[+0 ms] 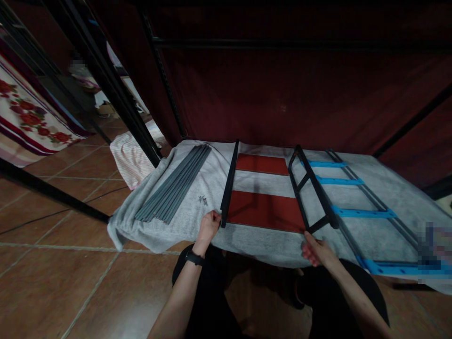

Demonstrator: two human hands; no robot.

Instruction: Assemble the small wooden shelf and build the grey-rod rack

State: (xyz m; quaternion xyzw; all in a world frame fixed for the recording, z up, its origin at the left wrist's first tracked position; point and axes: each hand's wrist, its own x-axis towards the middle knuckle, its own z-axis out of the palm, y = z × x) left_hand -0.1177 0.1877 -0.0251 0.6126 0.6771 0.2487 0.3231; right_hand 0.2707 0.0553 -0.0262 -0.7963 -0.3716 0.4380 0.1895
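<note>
Red boards (265,210) lay on grey cloth (216,165) between black frames (230,188). Left hand (209,227) was curled up at one's end, right hand (318,250) kinda half-curled by the other; no telling if either gripped.

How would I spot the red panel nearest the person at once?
Find the grey cloth before the dark red fabric. On it, right of the grey tubes, are two black side pieces. Between them, the near red panel has its front corners by the left hand and right hand, unlike the far red panel, closer to the fabric.
</note>
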